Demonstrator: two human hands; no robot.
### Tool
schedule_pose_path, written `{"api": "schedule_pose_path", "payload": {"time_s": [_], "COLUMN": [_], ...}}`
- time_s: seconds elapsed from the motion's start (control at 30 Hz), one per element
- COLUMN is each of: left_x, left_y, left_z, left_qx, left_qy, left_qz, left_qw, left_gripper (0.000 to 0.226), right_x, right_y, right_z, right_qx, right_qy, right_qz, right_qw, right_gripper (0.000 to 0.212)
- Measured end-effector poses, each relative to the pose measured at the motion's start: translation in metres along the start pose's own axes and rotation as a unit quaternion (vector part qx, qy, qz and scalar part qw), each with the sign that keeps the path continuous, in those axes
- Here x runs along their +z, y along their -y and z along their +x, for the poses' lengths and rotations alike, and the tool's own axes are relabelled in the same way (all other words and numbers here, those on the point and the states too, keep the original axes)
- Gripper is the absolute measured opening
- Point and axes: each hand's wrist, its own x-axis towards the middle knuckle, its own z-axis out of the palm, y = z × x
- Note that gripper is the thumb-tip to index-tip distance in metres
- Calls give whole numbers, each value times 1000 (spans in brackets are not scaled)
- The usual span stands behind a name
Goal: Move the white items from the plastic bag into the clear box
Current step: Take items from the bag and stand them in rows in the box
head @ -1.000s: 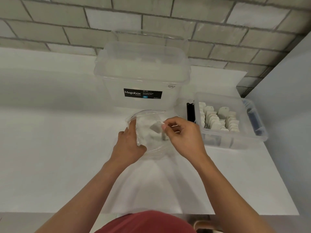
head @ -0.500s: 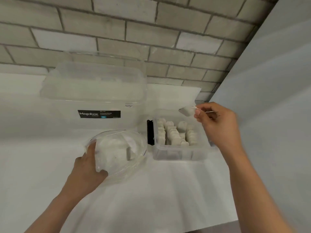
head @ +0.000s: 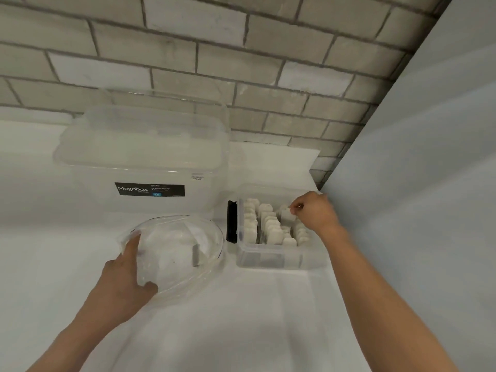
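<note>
Left hand (head: 126, 275): lower left of centre, forearm rising from the bottom edge; thumb and fingers grip the near-left rim of the plastic bag (head: 182, 253).
Plastic bag: centre, lying on the table, mouth open; contents hazy, pale.
Large tub (head: 145, 157): upper left-centre, behind the bag, lidded; black label (head: 149, 189) reads "Megabox" and "12L", finer print unreadable.
Clear box (head: 271, 257): just right of the bag, black latch (head: 231, 222) on its left side; rows of white items (head: 271, 228) stand inside.
Right hand (head: 314, 210): over the box's far right part, fingers curled, thumb and forefinger pinching one white piece (head: 286, 215) by its top.
Surface: white table (head: 241, 318).
Room: pale brick wall (head: 214, 63) across the top; plain grey panel (head: 429, 183) at right.
</note>
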Motion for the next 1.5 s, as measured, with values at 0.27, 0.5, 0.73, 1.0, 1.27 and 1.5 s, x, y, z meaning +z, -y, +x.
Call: {"api": "schedule_pose_path", "payload": {"time_s": [0.27, 0.5, 0.73, 1.0, 1.27, 1.5], "left_x": [0, -3, -3, -8, -4, -4], "left_y": [1, -11, -23, -28, -30, -26], "left_z": [-2, -11, -28, -42, -40, -37], "left_qx": [-3, 19, 53, 91, 70, 64], "left_qy": [11, -5, -34, -58, -33, -26], "left_qz": [0, 7, 21, 56, 59, 57], "left_qw": [1000, 1000, 998, 993, 995, 996], "left_gripper": [105, 100, 94, 107, 111, 106], "right_x": [15, -21, -13, 86, 91, 86], "right_y": [-3, 20, 142, 191, 183, 180], "right_z": [5, -33, -138, -140, -133, -115], "right_qx": [23, 7, -201, -178, -163, -167], "right_qy": [-38, -127, 47, 183, 232, 188], "right_qz": [-46, 39, 250, -163, -58, -2], "right_qw": [998, 991, 946, 953, 957, 968], "right_gripper": [7, 24, 4, 23, 49, 53]}}
